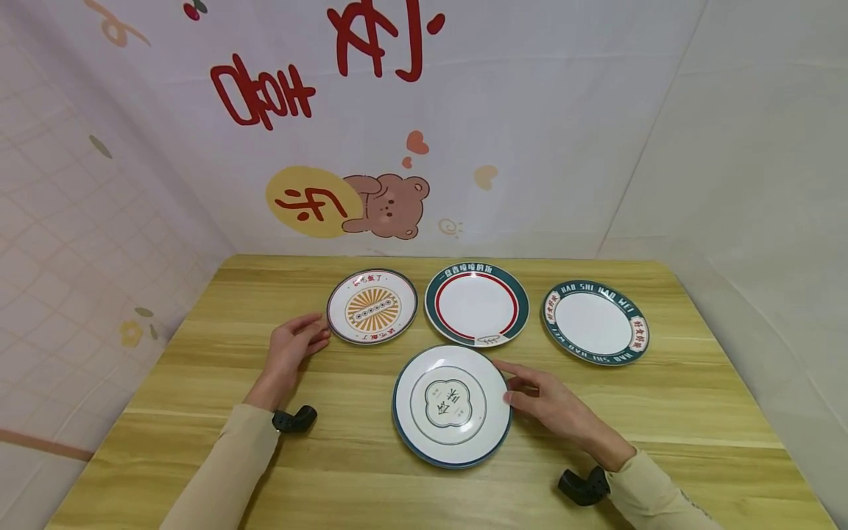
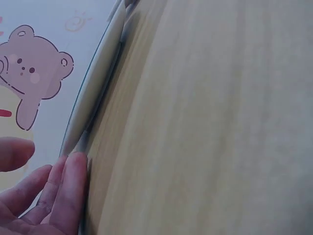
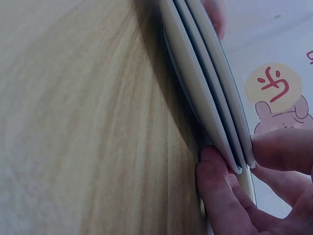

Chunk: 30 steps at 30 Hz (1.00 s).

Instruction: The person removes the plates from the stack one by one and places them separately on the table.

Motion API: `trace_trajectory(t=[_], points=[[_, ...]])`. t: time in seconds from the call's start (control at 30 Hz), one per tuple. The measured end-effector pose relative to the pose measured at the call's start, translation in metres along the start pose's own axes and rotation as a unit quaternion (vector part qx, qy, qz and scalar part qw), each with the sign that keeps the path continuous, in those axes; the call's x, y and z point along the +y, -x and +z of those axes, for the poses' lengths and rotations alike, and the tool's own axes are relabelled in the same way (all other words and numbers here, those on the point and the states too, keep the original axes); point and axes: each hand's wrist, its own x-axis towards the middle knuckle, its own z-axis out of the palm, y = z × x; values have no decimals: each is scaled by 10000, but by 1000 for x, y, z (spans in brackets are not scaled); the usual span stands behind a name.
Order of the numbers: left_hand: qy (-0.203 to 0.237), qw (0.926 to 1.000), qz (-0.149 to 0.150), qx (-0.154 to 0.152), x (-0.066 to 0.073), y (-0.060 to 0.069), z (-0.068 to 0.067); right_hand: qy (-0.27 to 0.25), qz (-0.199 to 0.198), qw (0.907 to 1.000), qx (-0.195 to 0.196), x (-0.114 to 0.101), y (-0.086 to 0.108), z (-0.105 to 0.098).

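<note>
A stack of plates (image 1: 453, 407) with a blue rim lies nearest the person, and the right hand (image 1: 556, 405) pinches its right edge. In the right wrist view, the thumb of the right hand (image 3: 259, 186) is on the upper rim and the fingers are at the underside of the stacked plates (image 3: 210, 88). The left hand (image 1: 288, 357) is beside an orange-patterned plate (image 1: 373, 308). Fingertips of the left hand (image 2: 49, 196) touch the edge of this plate (image 2: 95, 81) in the left wrist view, with the thumb held apart from it.
Behind the stack lies a green-rimmed plate with a red ring (image 1: 477, 304). Farther right is an oval green-rimmed plate (image 1: 595, 323). All rest on a wooden table (image 1: 344, 471), whose back edge meets a printed cloth backdrop (image 1: 530, 132).
</note>
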Motion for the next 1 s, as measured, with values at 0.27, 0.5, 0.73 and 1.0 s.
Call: trace_trajectory(t=[0.27, 0.5, 0.73, 1.0], points=[[284, 9994, 107, -167, 0, 17, -5, 23, 13, 10000, -23, 0, 0, 0], [389, 9975, 362, -475, 1, 37, 0, 44, 13, 10000, -25, 0, 1, -1], [324, 9953, 571, -717, 2, 52, 9, 51, 35, 10000, -11, 1, 1, -1], [174, 9920, 646, -1070, -2, 67, 21, -22, 55, 10000, -55, 1, 1, -1]])
